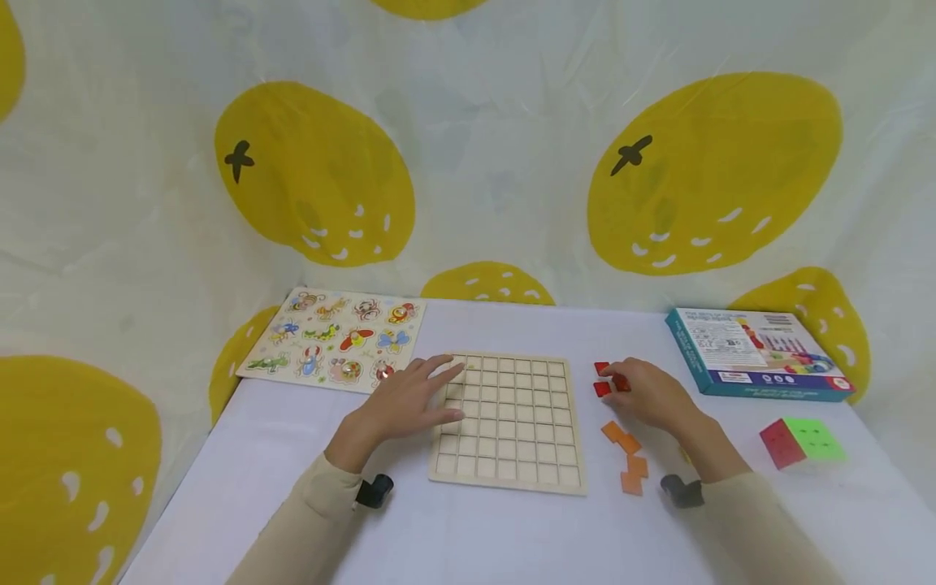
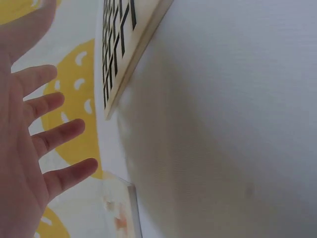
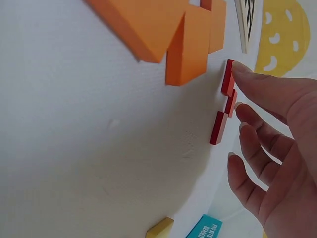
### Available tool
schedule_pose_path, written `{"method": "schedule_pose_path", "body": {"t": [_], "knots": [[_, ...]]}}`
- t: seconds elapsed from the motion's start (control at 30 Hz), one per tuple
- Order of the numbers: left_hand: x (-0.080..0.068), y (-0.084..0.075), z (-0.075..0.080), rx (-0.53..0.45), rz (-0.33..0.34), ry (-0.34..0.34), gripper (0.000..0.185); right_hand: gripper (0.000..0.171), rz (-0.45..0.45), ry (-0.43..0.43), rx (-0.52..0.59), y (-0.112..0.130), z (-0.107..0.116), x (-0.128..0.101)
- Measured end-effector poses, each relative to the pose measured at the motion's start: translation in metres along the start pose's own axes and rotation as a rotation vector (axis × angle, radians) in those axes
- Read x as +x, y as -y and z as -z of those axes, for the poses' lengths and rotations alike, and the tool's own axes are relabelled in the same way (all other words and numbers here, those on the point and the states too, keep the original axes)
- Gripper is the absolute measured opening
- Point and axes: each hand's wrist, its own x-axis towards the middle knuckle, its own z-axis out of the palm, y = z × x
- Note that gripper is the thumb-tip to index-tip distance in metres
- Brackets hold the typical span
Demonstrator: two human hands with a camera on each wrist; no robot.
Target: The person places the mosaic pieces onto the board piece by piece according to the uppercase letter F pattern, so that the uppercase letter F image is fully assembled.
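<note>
A wooden grid board [image 1: 512,422] lies flat in the middle of the white table. My left hand [image 1: 431,390] rests on the board's left edge with its fingers straight and spread; in the left wrist view the left hand [image 2: 59,134] holds nothing, and the board [image 2: 124,49] is above it. My right hand [image 1: 621,382] lies to the right of the board, its fingertips touching a red block piece [image 1: 608,379]. In the right wrist view one finger [image 3: 257,82] touches the top of the red piece [image 3: 225,104]; the others are loosely spread. An orange piece [image 1: 626,457] lies nearer to me.
An insect peg puzzle [image 1: 332,340] lies at the back left. A blue box [image 1: 756,353] lies at the back right, with a colour cube [image 1: 800,440] in front of it. A yellow piece [image 3: 158,229] shows beside my right wrist. A lemon-print cloth hangs behind the table.
</note>
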Motion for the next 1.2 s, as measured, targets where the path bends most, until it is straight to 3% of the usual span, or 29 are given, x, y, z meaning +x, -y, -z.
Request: {"method": "schedule_pose_path", "body": {"t": [0.33, 0.63, 1.2], "knots": [[-0.009, 0.005, -0.015, 0.017, 0.029, 0.069, 0.072, 0.037, 0.012, 0.006, -0.023, -0.003, -0.008, 0.006], [-0.014, 0.005, -0.017, 0.041, 0.038, 0.108, 0.069, 0.035, 0.011, -0.025, -0.057, -0.001, -0.007, 0.008], [-0.013, 0.005, -0.018, 0.031, 0.061, 0.12, 0.069, 0.028, 0.007, -0.028, 0.016, 0.003, -0.003, 0.008]]}}
